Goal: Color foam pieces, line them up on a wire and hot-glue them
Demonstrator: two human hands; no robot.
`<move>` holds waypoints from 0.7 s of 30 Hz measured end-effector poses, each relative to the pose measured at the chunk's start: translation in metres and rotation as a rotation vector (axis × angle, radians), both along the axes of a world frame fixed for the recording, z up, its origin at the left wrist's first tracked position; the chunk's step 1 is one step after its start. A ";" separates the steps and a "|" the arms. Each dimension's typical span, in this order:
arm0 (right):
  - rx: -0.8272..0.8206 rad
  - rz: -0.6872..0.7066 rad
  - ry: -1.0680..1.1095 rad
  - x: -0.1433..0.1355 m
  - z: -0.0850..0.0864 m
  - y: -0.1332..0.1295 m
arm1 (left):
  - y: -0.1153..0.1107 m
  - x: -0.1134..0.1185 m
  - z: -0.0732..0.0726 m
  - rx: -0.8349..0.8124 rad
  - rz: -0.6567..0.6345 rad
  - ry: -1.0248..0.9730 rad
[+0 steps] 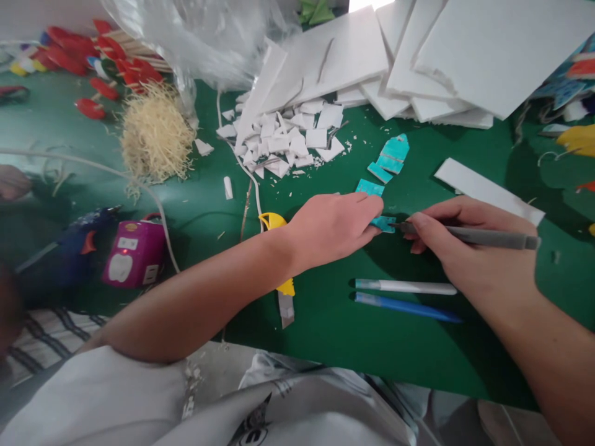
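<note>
My left hand [332,229] is closed on a small turquoise-painted piece [385,223], pinched at the fingertips against the green table. In my right hand [469,248] is a grey marker pen [495,238], its tip touching or very near the right end of that piece. Just beyond my left fingers lies another turquoise piece [370,187], and several more turquoise pieces [395,153] lie farther back. A white pen [409,286] and a blue pen [406,308] rest side by side below my hands. Under my left wrist is a yellow utility knife [286,288] with its blade out.
White foam scraps [292,139] are heaped behind my left hand, with foam boards [334,56] stacked at the back. A foam strip [488,192] lies beyond my right hand. At left are straw-like shreds [155,133], a purple box [134,254], a cord and another person's hand [13,183].
</note>
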State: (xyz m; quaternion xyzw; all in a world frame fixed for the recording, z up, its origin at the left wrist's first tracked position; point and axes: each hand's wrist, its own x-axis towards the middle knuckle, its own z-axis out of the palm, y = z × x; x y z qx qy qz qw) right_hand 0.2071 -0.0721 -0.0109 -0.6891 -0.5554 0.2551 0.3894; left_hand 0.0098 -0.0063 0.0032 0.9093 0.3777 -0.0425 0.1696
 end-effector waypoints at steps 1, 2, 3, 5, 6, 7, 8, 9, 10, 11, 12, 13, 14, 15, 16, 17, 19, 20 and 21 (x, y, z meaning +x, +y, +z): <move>0.008 -0.002 -0.001 0.000 0.000 0.000 | 0.000 0.000 0.000 -0.002 0.000 0.001; 0.008 0.001 0.002 -0.001 0.000 0.000 | 0.000 0.000 0.000 0.000 0.000 -0.001; 0.008 0.001 0.009 -0.001 0.000 0.000 | 0.000 0.000 0.000 0.002 0.001 -0.004; 0.009 0.003 0.031 -0.002 0.000 0.000 | 0.000 0.000 0.000 0.002 0.001 -0.008; 0.007 0.002 0.040 -0.002 0.000 0.000 | 0.000 0.000 0.000 0.001 0.001 -0.009; 0.006 0.004 0.047 -0.002 0.000 0.000 | 0.000 0.000 -0.001 0.001 0.001 -0.010; 0.004 0.005 0.053 -0.002 0.000 0.000 | 0.000 -0.001 -0.001 0.001 -0.001 -0.010; -0.001 0.011 0.057 -0.002 0.000 0.000 | 0.000 -0.001 -0.001 0.002 -0.004 -0.011; -0.004 0.014 0.060 -0.001 0.000 0.000 | 0.000 -0.001 -0.001 0.007 -0.006 -0.014; -0.006 0.013 0.060 -0.001 0.001 0.001 | 0.000 -0.001 -0.001 0.009 -0.009 -0.016; -0.005 0.005 0.058 -0.001 0.001 0.001 | 0.000 -0.002 -0.001 0.011 -0.010 -0.017; -0.002 -0.008 0.053 -0.001 0.001 0.001 | 0.000 -0.002 -0.001 0.011 -0.010 -0.017; 0.003 -0.022 0.045 -0.001 0.002 0.001 | 0.000 -0.002 -0.002 0.012 -0.009 -0.018; 0.008 -0.031 0.037 -0.001 0.002 0.000 | 0.000 -0.002 -0.002 0.014 -0.009 -0.019; 0.006 -0.038 0.030 -0.001 0.003 0.000 | 0.000 -0.002 -0.002 0.016 -0.009 -0.021; -0.003 -0.035 0.024 -0.002 0.003 0.000 | 0.000 -0.002 -0.002 0.018 -0.012 -0.024; -0.021 -0.017 0.014 -0.002 0.005 -0.001 | 0.000 -0.002 -0.002 0.020 -0.016 -0.027; -0.028 -0.010 0.004 -0.002 0.005 -0.001 | 0.000 -0.001 -0.001 0.019 -0.016 -0.025; -0.028 -0.002 -0.005 -0.002 0.005 -0.001 | 0.000 -0.001 -0.001 0.018 -0.015 -0.024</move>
